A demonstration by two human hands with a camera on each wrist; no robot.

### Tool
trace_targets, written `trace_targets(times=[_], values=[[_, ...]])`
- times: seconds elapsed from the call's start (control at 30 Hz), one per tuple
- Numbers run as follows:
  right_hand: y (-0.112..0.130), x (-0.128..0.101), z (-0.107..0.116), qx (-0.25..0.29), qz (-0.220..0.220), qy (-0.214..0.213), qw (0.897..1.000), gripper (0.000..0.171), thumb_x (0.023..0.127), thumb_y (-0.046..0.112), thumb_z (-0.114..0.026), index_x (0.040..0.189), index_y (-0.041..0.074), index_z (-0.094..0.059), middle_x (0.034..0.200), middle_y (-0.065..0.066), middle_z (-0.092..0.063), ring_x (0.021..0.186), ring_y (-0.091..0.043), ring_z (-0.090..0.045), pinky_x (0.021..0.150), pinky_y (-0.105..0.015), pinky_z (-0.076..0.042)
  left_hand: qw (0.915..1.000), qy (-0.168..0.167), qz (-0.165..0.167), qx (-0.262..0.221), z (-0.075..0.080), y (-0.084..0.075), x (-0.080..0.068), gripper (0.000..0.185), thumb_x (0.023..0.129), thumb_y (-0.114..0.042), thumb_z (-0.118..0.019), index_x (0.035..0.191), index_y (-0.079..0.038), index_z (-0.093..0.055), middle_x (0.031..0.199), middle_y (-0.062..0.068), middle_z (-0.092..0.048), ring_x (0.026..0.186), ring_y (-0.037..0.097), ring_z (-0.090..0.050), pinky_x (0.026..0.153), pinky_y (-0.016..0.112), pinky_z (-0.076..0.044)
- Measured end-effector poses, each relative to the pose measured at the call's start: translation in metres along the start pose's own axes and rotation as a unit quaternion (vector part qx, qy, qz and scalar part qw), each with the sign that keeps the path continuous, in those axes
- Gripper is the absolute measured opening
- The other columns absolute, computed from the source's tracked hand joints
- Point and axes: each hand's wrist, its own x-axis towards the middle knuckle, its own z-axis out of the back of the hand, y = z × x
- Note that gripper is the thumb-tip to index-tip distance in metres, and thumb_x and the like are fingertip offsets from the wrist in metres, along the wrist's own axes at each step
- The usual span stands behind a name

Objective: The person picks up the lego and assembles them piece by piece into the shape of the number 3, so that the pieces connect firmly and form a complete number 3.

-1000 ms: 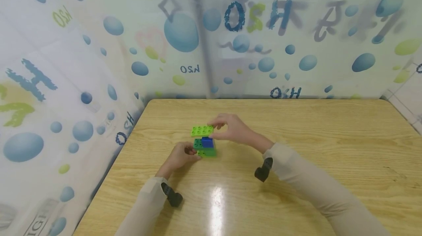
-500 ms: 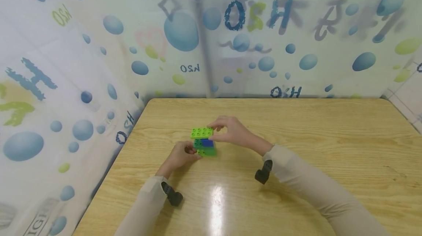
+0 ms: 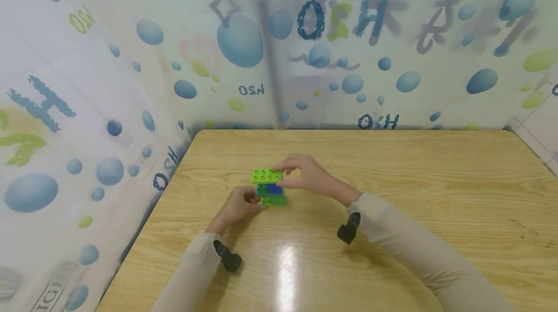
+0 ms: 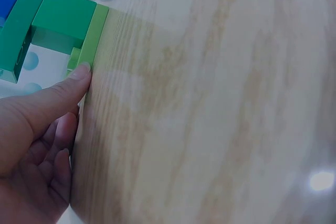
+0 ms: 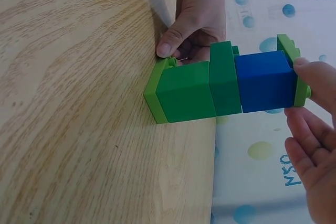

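A small stack of toy building bricks stands on the table. From the bottom up it has a lime plate [image 5: 152, 98], a green brick [image 5: 186, 93], a thinner green brick [image 5: 226, 80] that overhangs to the left, a blue brick [image 5: 265, 82] and an upper lime plate [image 3: 266, 176]. My left hand [image 3: 237, 204] pinches the bottom plate's left end, thumb on its near edge. With thumb and fingers my right hand [image 3: 307, 174] grips the right end of the upper plate, which lies on the blue brick. Whether it is fully pressed down I cannot tell.
The wooden table [image 3: 414, 191] extends widely to the right of the stack. Behind it and along its left side hangs a pale curtain [image 3: 348, 70] with blue and green drop prints. Each wrist carries a black camera [image 3: 348, 229].
The upper lime plate has come down in my right hand and now covers part of the blue brick. The left hand has stayed at the base, and the last half second shows hardly any movement.
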Motion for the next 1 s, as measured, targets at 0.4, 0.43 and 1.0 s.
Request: trace_targets(times=[0.4,0.43,1.0], values=[[0.006,0.002,-0.001,-0.001,-0.025,0.017,1.0,0.037,0.081,0.021,-0.07,0.116,0.008,-0.063,0.111,-0.002,-0.063,0.097,-0.013,-0.058,0.084,-0.032,-0.048,1.0,-0.002,-0.003,0.003,-0.001,0.0,-0.001,0.024,0.072,-0.003,-0.077,0.093,-0.002,-0.067,0.08,0.002,-0.06,0.075,0.014,-0.055,0.069,0.027,-0.047],[0.006,0.001,-0.002,0.0,-0.027,0.018,0.999,0.037,0.081,0.021,-0.07,0.116,0.009,-0.063,0.112,-0.001,-0.063,0.096,-0.013,-0.059,0.084,-0.033,-0.047,1.0,-0.003,-0.002,0.003,-0.001,0.0,-0.001,0.024,0.072,-0.003,-0.077,0.093,-0.002,-0.067,0.08,0.002,-0.06,0.075,0.014,-0.054,0.069,0.027,-0.047],[0.013,0.003,0.003,-0.018,-0.029,0.04,0.999,0.034,0.082,0.018,-0.069,0.114,0.006,-0.063,0.105,-0.004,-0.064,0.093,-0.014,-0.06,0.081,-0.028,-0.048,0.9999,0.006,-0.014,-0.004,0.0,0.002,-0.001,0.023,0.072,-0.004,-0.077,0.092,-0.002,-0.067,0.08,0.002,-0.06,0.075,0.014,-0.054,0.068,0.027,-0.047]])
